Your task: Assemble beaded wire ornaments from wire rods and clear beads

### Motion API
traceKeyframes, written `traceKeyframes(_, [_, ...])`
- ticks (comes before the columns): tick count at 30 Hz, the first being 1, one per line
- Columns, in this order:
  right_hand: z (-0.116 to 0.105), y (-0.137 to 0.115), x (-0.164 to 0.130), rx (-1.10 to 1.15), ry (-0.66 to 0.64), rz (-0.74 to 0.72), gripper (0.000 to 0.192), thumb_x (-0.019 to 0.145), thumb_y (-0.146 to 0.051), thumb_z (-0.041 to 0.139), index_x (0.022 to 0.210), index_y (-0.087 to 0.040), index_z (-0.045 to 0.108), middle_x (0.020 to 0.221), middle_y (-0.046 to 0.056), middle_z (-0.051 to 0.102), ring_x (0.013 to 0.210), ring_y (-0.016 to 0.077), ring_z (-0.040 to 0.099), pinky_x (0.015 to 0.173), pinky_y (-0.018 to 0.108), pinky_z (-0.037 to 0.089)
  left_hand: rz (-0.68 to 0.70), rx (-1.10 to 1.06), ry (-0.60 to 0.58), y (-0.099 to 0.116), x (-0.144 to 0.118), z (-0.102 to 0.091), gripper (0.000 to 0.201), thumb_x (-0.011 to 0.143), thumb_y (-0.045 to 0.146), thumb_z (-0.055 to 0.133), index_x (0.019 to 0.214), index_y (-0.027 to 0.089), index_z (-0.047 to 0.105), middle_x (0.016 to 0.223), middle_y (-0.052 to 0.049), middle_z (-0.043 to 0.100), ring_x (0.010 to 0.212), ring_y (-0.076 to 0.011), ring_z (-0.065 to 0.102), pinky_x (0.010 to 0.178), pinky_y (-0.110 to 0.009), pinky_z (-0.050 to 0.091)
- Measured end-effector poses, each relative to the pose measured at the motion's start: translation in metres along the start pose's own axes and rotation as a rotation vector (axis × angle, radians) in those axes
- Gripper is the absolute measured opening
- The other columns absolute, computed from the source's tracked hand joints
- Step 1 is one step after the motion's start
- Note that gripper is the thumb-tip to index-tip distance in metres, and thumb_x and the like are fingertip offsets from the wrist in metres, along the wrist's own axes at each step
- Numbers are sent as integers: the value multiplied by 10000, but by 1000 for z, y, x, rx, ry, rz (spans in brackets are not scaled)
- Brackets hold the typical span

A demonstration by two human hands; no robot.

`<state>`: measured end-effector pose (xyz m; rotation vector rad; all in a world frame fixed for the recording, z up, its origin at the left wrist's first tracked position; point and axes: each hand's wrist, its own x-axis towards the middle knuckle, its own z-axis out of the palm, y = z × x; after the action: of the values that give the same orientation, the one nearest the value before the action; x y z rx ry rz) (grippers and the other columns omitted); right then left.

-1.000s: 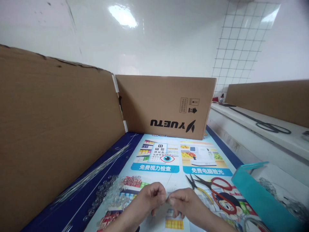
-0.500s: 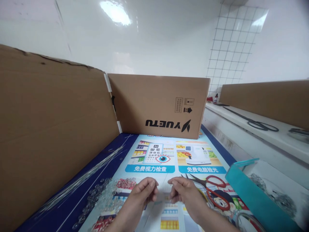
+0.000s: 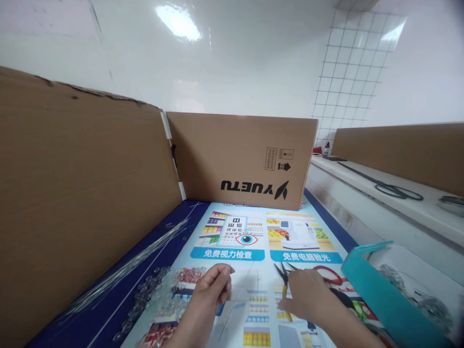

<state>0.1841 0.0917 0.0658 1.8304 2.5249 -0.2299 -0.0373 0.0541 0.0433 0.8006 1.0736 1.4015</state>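
Lower centre of the frame: left hand [image 3: 213,289], fingers curled narrow, pinching one end of a thin clear wire [image 3: 237,299] that runs right and down over the printed mat [image 3: 232,241].
Right of it, low centre: right hand [image 3: 308,295] lying palm down on the yellow-handled pliers [image 3: 283,280]; fingers loosely bent over the handles, and whether they grip them I cannot tell.
Just beyond the right hand: red-handled scissors [image 3: 329,275], partly covered by it.
Lower left: heap of clear beads [image 3: 159,295] on the mat, just beside the left hand.
Left, along the cardboard wall [image 3: 83,203]: bundle of thin clear wires [image 3: 134,263], running diagonally.
Back centre: cardboard box [image 3: 242,159], its lettering upside down.
Lower right: teal tray [image 3: 377,290] holding small metal parts.
Far right ledge [image 3: 362,181]: dark scissors [image 3: 395,188].
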Motion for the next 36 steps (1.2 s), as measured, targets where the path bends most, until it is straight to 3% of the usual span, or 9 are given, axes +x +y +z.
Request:
traceKeyframes(6, [22, -28, -3, -240, 33, -142, 339, 703, -326, 527, 917, -90, 643, 853, 214, 639, 789, 353, 595, 660, 437, 428, -6, 58, -39, -9, 6, -4, 237, 743, 412, 616, 760, 179, 575, 509, 55, 462, 465, -61, 380, 454, -172, 269])
traceKeyframes(9, [28, -34, -3, -271, 37, -130, 312, 676, -205, 501, 943, -101, 624, 859, 203, 620, 777, 336, 581, 638, 421, 428, -32, 16, -74, -8, 4, -3, 251, 745, 425, 610, 754, 179, 559, 482, 75, 421, 415, -47, 330, 436, -181, 239])
traceKeyframes(16, [40, -31, 4, -319, 156, -112, 317, 629, -164, 516, 930, -96, 586, 867, 190, 568, 818, 319, 514, 647, 393, 398, -137, -68, -155, 2, -8, 5, 209, 797, 383, 545, 753, 179, 532, 505, 79, 382, 401, -41, 321, 450, -205, 213])
traceKeyframes(23, [55, -25, 11, -303, 259, -135, 229, 695, -161, 485, 900, -104, 569, 836, 166, 541, 803, 307, 490, 636, 390, 366, -194, -150, -313, -7, -3, -2, 134, 833, 244, 457, 774, 167, 549, 485, 81, 342, 394, -40, 152, 423, -225, 129])
traceKeyframes(29, [54, -14, 21, -55, 263, -67, 235, 837, -313, 417, 905, -129, 546, 874, 140, 553, 807, 278, 525, 658, 371, 392, -192, -174, -358, -9, -4, -3, 137, 851, 253, 461, 780, 166, 540, 485, 87, 323, 409, -43, 106, 422, -227, 102])
traceKeyframes(36, [47, -10, 21, 410, 232, -305, 128, 894, -237, 328, 845, -199, 441, 831, 38, 517, 730, 172, 505, 658, 291, 405, -210, -193, -366, -8, -2, -4, 131, 834, 285, 502, 777, 169, 523, 498, 87, 343, 402, -36, 114, 421, -221, 93])
